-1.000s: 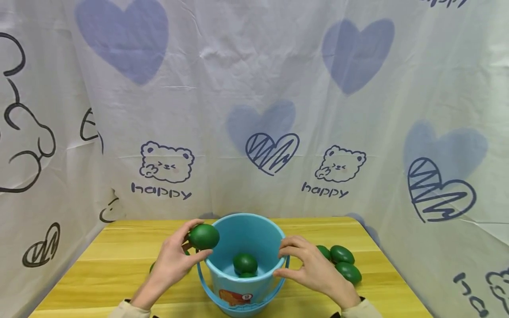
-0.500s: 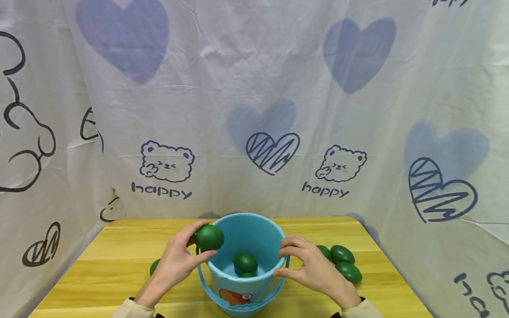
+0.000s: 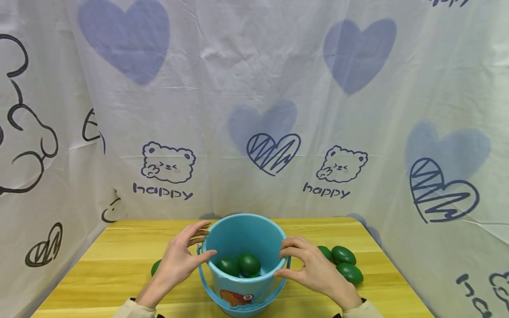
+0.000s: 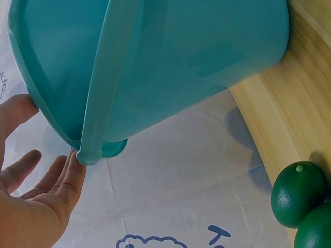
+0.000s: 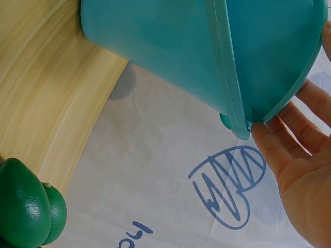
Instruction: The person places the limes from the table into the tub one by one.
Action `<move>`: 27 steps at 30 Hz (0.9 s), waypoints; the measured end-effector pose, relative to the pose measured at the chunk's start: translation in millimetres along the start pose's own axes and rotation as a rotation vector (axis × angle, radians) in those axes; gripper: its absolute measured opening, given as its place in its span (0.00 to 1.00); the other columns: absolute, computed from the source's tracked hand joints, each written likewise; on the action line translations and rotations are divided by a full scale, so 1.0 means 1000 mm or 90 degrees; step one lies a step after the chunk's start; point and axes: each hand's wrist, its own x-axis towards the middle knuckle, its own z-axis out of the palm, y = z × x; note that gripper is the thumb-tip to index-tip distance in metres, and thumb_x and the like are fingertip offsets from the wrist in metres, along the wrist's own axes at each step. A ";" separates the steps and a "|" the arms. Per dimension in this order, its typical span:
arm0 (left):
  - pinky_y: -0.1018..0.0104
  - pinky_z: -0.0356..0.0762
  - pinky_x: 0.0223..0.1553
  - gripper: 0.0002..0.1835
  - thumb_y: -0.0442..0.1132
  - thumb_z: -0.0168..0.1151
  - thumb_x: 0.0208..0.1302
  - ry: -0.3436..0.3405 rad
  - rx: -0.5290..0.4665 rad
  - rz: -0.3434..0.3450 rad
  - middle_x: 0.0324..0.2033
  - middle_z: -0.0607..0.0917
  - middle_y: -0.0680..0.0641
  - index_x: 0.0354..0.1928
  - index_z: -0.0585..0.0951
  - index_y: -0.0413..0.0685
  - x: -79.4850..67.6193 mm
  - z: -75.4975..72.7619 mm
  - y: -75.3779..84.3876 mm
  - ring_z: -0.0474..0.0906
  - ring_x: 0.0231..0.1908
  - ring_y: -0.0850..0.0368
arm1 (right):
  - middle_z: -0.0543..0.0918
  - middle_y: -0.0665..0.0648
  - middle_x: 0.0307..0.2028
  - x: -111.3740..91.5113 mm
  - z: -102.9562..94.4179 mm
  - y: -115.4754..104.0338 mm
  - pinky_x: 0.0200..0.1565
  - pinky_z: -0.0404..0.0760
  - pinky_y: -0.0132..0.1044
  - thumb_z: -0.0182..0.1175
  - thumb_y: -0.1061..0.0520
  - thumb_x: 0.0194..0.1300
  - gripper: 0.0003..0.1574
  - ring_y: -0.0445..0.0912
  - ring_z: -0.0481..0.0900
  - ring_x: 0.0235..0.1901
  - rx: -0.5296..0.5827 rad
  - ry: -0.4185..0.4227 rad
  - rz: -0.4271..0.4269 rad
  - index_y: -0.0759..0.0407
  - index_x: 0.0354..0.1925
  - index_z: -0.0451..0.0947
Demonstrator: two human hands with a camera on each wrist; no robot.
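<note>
A blue bucket stands upright on the table, with smooth dark green avocados lying inside at its bottom. At the bucket's left rim my left hand has its fingers spread, with nothing held between them. In the left wrist view its fingertips are by the handle joint. My right hand is at the opposite rim, fingers lightly bent. The right wrist view shows its fingertips touching the rim beside the handle, which hangs down in front of the bucket.
Several more avocados lie on the wooden table to the right. Another avocado is partly hidden behind the left wrist. White printed cloth encloses the table at the back and sides.
The avocado that my left hand held over the left rim has dropped into the bucket, beside the one visible there before. My right hand has stayed at the rim.
</note>
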 end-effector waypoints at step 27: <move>0.51 0.84 0.51 0.17 0.41 0.68 0.63 0.070 0.105 -0.088 0.50 0.85 0.46 0.53 0.82 0.48 -0.012 -0.018 -0.014 0.82 0.50 0.48 | 0.78 0.38 0.47 -0.002 -0.002 0.000 0.50 0.84 0.39 0.70 0.38 0.54 0.16 0.38 0.77 0.50 0.011 0.010 -0.001 0.39 0.39 0.80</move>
